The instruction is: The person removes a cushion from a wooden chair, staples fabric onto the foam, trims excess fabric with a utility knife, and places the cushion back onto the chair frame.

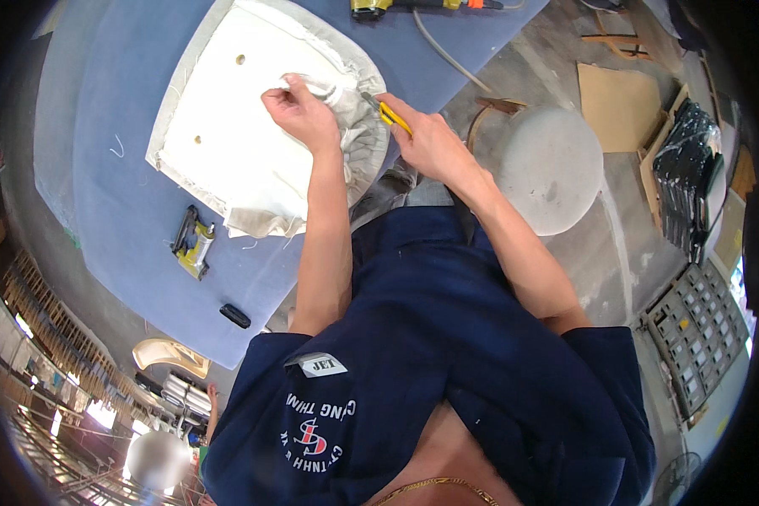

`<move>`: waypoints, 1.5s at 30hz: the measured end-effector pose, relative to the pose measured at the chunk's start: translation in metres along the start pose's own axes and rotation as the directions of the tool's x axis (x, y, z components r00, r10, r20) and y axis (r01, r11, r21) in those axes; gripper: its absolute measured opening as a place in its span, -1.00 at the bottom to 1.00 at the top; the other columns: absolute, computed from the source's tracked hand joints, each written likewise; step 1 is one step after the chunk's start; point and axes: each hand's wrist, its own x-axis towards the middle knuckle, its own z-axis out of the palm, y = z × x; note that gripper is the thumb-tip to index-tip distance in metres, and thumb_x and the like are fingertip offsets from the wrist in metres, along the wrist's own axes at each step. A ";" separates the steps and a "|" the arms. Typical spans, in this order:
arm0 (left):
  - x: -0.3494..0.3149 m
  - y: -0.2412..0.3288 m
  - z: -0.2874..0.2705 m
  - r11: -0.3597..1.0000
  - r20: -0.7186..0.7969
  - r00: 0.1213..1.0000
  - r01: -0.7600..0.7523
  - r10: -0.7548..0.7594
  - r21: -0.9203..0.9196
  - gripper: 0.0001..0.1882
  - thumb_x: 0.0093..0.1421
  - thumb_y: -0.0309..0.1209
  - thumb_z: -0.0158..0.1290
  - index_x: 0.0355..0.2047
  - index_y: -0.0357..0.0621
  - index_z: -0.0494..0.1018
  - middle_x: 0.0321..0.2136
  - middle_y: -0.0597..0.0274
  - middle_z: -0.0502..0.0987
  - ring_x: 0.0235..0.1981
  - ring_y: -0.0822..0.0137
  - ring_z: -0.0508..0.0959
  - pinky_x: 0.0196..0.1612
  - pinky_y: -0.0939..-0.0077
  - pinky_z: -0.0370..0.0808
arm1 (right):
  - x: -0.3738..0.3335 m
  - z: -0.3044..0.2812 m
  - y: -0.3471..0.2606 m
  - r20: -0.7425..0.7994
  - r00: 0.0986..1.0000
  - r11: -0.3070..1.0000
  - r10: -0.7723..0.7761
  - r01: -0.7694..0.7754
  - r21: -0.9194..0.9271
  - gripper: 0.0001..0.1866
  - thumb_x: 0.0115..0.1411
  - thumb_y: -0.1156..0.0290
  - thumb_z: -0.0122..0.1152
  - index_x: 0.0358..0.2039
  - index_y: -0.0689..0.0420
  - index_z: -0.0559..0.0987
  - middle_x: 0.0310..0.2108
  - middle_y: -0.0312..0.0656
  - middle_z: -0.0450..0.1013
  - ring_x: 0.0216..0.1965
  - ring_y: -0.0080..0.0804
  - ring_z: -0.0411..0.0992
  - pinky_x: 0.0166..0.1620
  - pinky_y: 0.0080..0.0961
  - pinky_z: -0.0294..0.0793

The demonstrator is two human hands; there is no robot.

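Observation:
A seat cushion (236, 110) lies underside up on the blue table, its white face edged by grey-white fabric. My left hand (305, 116) is closed over the cushion, pinching a strip of the loose fabric (325, 87). The cloth bunches in folds along the cushion's right edge. My right hand (434, 145) grips a yellow utility knife (394, 119), its blade end against those folds at the rim. The exact contact of the blade is too small to tell. Two small holes show in the white face.
On the blue table (118, 194), a yellow-green staple gun (194, 244) and a small black object (234, 316) lie left of my left forearm. Another air tool (371, 8) with a grey hose sits at the far edge. A round pale stool (552, 169) stands to the right.

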 end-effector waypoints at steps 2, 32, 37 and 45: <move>0.008 0.003 0.005 0.997 -0.075 0.994 0.075 -0.076 -0.019 -0.75 0.46 -0.35 0.04 -0.23 -0.30 0.28 -0.35 0.18 0.44 -0.31 0.39 0.43 -0.17 0.48 0.42 | -0.004 0.001 0.001 -0.012 1.000 1.000 0.005 -0.006 -0.018 -0.46 0.35 0.46 0.05 0.35 -0.01 0.36 -0.32 0.25 0.58 -0.28 0.32 0.54 -0.16 0.07 0.50; 0.001 0.005 -0.032 0.715 0.637 0.718 -0.598 0.280 0.361 -0.71 0.19 -0.21 0.31 -0.45 -0.16 0.53 -0.48 0.12 0.52 -0.30 0.10 0.48 -0.13 0.22 0.30 | 0.021 -0.016 -0.013 0.130 0.984 0.993 0.121 -0.119 -0.025 -0.45 0.30 0.41 -0.03 0.33 0.00 0.39 -0.29 0.34 0.58 -0.21 0.32 0.58 -0.08 0.12 0.53; -0.003 0.002 -0.030 0.798 0.590 0.749 -0.536 0.300 0.275 -0.69 0.19 -0.24 0.31 -0.49 -0.17 0.47 -0.50 0.14 0.50 -0.33 0.10 0.46 -0.13 0.21 0.30 | 0.002 0.016 -0.007 0.053 0.991 0.992 0.120 -0.121 0.027 -0.46 0.38 0.38 -0.11 0.36 0.19 0.20 -0.34 0.42 0.54 -0.23 0.41 0.54 -0.08 0.17 0.49; -0.006 -0.004 -0.033 0.959 0.319 0.937 -0.212 0.144 0.187 -0.74 0.29 -0.35 0.23 -0.41 -0.29 0.47 -0.48 0.16 0.52 -0.38 0.31 0.48 -0.25 0.40 0.43 | -0.025 0.035 -0.005 0.062 0.991 0.991 0.115 -0.119 0.055 -0.49 0.46 0.37 -0.11 0.38 0.07 0.17 -0.59 0.09 0.52 -0.67 -0.08 0.52 -0.44 -0.08 0.53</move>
